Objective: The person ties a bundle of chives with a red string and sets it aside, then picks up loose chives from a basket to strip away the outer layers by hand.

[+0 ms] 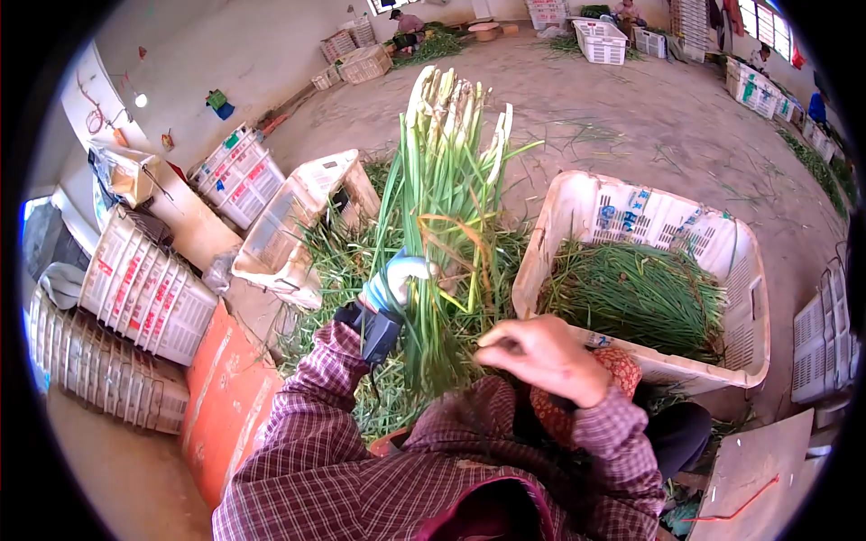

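A bunch of long green stalks (451, 171) with pale root ends pointing up is gripped in my left hand (399, 281), which wears a light blue and white glove. A yellowed leaf hangs across the bunch. My right hand (546, 356) is bare and to the right of the bunch's lower leaves, its thumb and fingers curled toward each other. Whether anything thin lies between those fingertips cannot be made out. Loose green leaves (379, 406) are heaped beneath and around my left hand.
On the right, a white crate (753, 329) holds green stalks (640, 298). Stacked white crates (149, 288) and an orange-red board (230, 397) stand left. Another white crate (271, 239) is beyond my left hand. People (408, 25) sit at the far wall.
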A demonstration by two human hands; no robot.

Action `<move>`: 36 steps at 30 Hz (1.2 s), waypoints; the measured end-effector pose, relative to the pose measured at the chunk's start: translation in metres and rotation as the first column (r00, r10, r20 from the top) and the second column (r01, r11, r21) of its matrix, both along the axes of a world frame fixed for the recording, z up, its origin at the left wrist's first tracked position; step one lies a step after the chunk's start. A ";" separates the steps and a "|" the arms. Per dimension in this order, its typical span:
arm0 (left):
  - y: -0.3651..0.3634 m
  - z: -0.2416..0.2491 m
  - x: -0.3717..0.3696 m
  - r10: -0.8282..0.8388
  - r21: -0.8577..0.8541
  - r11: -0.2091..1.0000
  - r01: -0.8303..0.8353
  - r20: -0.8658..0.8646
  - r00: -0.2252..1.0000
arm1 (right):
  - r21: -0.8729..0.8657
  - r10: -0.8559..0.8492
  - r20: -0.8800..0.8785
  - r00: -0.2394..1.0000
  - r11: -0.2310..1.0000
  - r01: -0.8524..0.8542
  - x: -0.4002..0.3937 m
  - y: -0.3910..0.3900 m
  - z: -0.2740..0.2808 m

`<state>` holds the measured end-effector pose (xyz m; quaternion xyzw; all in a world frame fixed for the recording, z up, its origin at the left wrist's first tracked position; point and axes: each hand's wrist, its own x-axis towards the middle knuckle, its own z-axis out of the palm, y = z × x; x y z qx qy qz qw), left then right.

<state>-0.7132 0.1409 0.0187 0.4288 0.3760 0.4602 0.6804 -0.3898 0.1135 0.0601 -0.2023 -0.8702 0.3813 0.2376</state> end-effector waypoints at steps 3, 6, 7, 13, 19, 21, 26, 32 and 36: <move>-0.013 -0.010 -0.006 -0.041 0.010 0.999 0.040 0.107 0.993 | -0.141 -0.324 -0.385 0.864 0.946 0.292 0.021 0.019 0.014; -0.022 -0.042 -0.025 -0.039 0.099 0.994 0.039 0.000 0.999 | -0.226 -0.523 -0.499 0.691 0.848 0.479 0.009 0.043 0.021; -0.014 -0.081 -0.059 -0.079 0.239 0.964 0.116 -0.161 0.984 | -0.227 -0.523 -0.499 0.691 0.849 0.478 -0.002 0.046 0.025; -0.075 0.030 0.035 -0.045 0.039 0.998 0.050 -0.127 0.991 | -0.498 -0.418 -0.515 0.749 0.857 0.136 -0.039 0.065 0.014; -0.108 0.034 0.022 0.122 0.046 0.992 -0.114 -0.247 0.961 | -0.443 -0.442 -0.500 0.744 0.869 0.219 -0.033 0.053 0.008; -0.120 0.020 0.012 0.179 0.244 0.965 -0.100 -0.325 0.929 | -0.441 -0.450 -0.492 0.746 0.867 0.231 -0.029 0.051 0.007; -0.139 0.014 0.002 0.334 0.073 0.942 -0.327 -0.123 0.935 | -0.371 -0.467 -0.471 0.749 0.875 0.312 -0.029 0.039 0.010; -0.169 -0.007 -0.029 0.270 0.052 0.963 -0.265 -0.098 0.958 | -0.387 -0.647 -0.559 0.519 0.757 0.526 0.017 0.079 0.008; -0.172 -0.014 -0.039 0.277 0.067 0.960 -0.272 -0.073 0.958 | -0.318 -0.595 -0.426 0.682 0.804 0.503 -0.005 0.065 -0.002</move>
